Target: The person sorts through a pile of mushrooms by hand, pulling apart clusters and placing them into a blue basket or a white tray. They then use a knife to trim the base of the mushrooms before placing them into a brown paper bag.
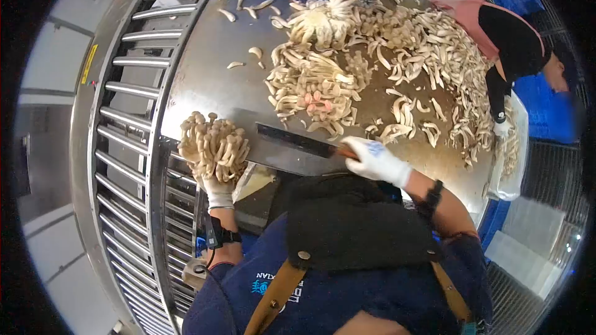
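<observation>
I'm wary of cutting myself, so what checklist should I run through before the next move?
1. Left hand holding the cluster: ok.
2. Right hand on the knife handle: ok.
3. Blade apart from the left hand: ok.
4. Both hands gloved: ok.
5. Co-worker apart from the blade: ok.
6. Left fingertips tucked away: cannot tell, the cluster hides them.
</observation>
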### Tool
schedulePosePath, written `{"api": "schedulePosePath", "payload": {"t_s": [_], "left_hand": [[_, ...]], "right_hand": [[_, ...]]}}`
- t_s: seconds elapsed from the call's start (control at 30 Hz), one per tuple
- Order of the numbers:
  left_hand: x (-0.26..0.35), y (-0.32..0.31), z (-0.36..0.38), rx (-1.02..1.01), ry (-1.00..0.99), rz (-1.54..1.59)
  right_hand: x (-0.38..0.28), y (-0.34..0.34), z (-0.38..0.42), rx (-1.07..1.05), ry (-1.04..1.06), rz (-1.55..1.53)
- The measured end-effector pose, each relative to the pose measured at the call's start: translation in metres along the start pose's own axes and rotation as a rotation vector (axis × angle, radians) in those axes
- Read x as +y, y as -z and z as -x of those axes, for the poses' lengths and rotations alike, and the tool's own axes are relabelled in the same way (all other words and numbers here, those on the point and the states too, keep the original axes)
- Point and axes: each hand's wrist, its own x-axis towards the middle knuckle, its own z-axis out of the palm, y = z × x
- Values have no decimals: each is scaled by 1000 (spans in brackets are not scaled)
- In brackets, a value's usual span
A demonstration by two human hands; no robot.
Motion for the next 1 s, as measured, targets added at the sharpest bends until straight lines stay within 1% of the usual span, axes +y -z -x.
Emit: {"api": "schedulePosePath", "payload": {"t_s": [0.03, 0.07, 0.1, 0.13, 0.17, 0.2, 0.23, 0.27, 0.3, 0.33, 0.37, 0.4, 0.47, 0.5, 0.53, 0.57, 0.6, 0.67, 0.7, 0.73, 0.77, 0.8, 0.87, 0.9, 0.93, 1.0], "left_hand": [[-1, -1, -1, -76, -6, 41], [-4, 2, -1, -181, 4, 106], [-8, 8, 0, -288, 31, 213], [-15, 27, -2, -433, 152, 459], [-25, -4, 0, 166, 80, -33], [-37, 4, -6, -37, 141, 137], [-48, 13, -13, -232, 231, 288], [-69, 12, -31, -520, 235, 454], [-90, 10, -48, -814, 271, 592], [-97, -26, -42, -785, 281, 550], [-102, -63, -35, -756, 293, 507], [-84, -116, -11, -331, 307, 236], [-102, -157, -9, -414, 368, 327], [-126, -167, -18, -329, 302, 313], [-127, -180, -15, -384, 382, 349], [-131, -183, -16, -347, 449, 302], [-134, -184, -16, -307, 511, 253], [-121, -176, -8, -331, 484, 3], [-112, -171, -7, -342, 464, -122], [-106, -168, -10, -35, 498, -360], [-109, -160, -17, -68, 154, -521], [-111, -151, -24, -100, -195, -672], [-91, -144, -50, -370, -934, -1303], [-79, -162, -59, -457, -831, -1354], [-68, -179, -68, -540, -726, -1403], [-43, -215, -70, -665, -546, -1556]], "right_hand": [[17, -22, -16, -55, 9, -27], [15, -24, -29, -163, -65, -68], [26, -31, -36, -181, -71, -68], [40, -41, -40, -199, -80, -71], [58, -47, -42, -143, -51, -121], [60, -41, -42, -99, -108, -102], [62, -34, -39, -33, -200, -151], [66, -25, -34, 36, -296, -198], [88, -27, -30, 140, -276, -294], [110, -30, -24, 250, -259, -396], [109, -14, -17, 281, -370, -274], [124, -4, -8, 309, -415, -174], [138, 17, 13, 479, -523, -43], [147, 23, 25, 522, -536, -35], [159, 28, 38, 567, -548, -27], [170, 29, 50, 581, -592, 29], [161, 31, 58, 618, -613, -41], [121, 29, 79, 688, -656, -192], [118, 20, 93, 736, -498, -22], [115, 4, 100, 824, -492, -92], [110, -5, 112, 780, -610, -360], [88, -7, 115, 722, -722, -632], [66, -18, 121, 723, -660, -595], [54, -22, 122, 691, -678, -541], [64, -36, 133, 652, -617, -349], [48, -35, 136, 593, -303, 65]]}}
